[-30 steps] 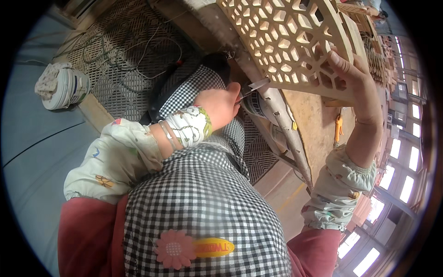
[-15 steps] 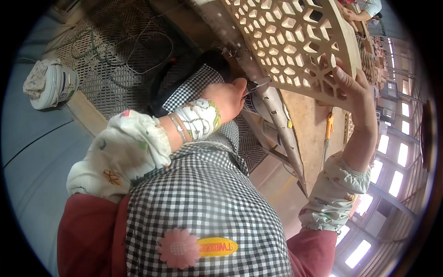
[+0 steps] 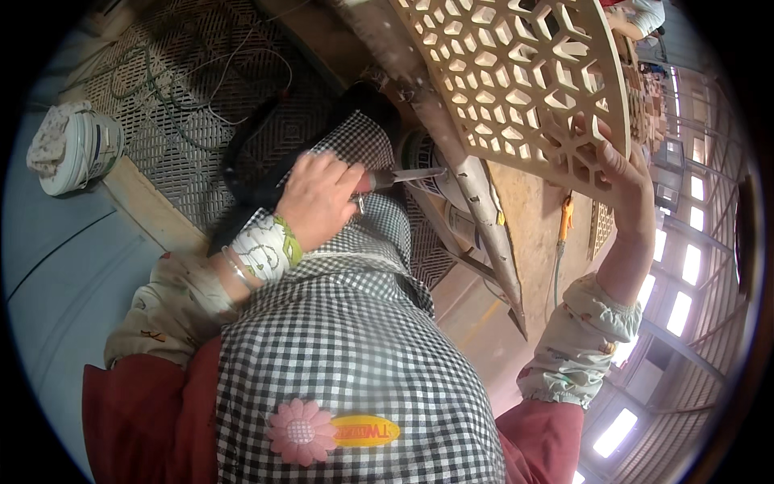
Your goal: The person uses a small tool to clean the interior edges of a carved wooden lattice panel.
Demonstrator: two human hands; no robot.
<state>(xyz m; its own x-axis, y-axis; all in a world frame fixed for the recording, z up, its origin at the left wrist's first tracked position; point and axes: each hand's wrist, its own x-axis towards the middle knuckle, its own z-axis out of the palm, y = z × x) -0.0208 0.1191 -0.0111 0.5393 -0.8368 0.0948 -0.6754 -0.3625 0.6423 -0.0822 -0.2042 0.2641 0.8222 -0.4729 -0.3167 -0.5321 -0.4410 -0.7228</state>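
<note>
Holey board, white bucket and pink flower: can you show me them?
Holey board (image 3: 526, 90): head view, on wood between holes.
White bucket (image 3: 87, 153): head view, on its outside.
Pink flower (image 3: 301, 432): head view, on its middle.

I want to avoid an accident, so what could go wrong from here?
The left hand holds a bladed tool close to the checked apron; a slip might snag it. Only the right hand grips the lattice panel, near one end, so the panel could tip or slip.

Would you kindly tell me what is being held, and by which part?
Left grip: a bladed tool, by its handle. Right grip: the wooden lattice panel, by its lower-right corner.
</note>
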